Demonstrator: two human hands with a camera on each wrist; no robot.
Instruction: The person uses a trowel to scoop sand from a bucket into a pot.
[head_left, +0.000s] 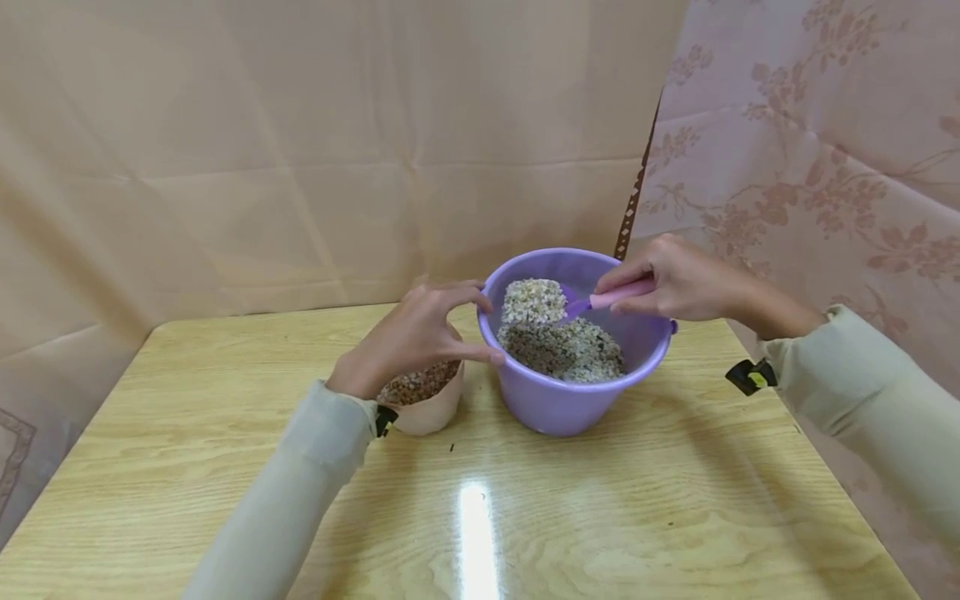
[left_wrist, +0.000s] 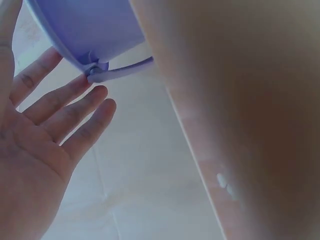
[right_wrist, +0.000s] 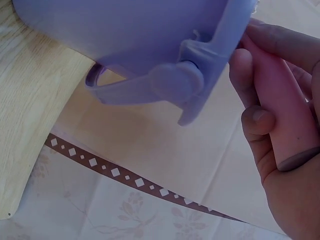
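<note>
A purple bucket (head_left: 566, 408) stands on the table, partly filled with pale, speckled gravel (head_left: 592, 354). Over the gravel, my right hand (head_left: 686, 279) grips the pink handle (right_wrist: 282, 100) of a small trowel; its purple blade (head_left: 576, 308) bears a heap of whitish gravel (head_left: 534, 302). My left hand (head_left: 408, 337) rests against the left side of the bucket's rim, thumb and fingers spread apart. In the left wrist view its fingers (left_wrist: 75, 112) are fairly straight, the tips right at the rim beside the bail handle (left_wrist: 122, 71).
Close to the bucket's left, partly hidden under my left hand, a beige pot (head_left: 431, 414) holds brown pebbles (head_left: 420, 385). The wooden table (head_left: 247, 417) ends at a beige curtain (head_left: 300, 150) behind and a floral pink cloth (head_left: 825, 167) on the right.
</note>
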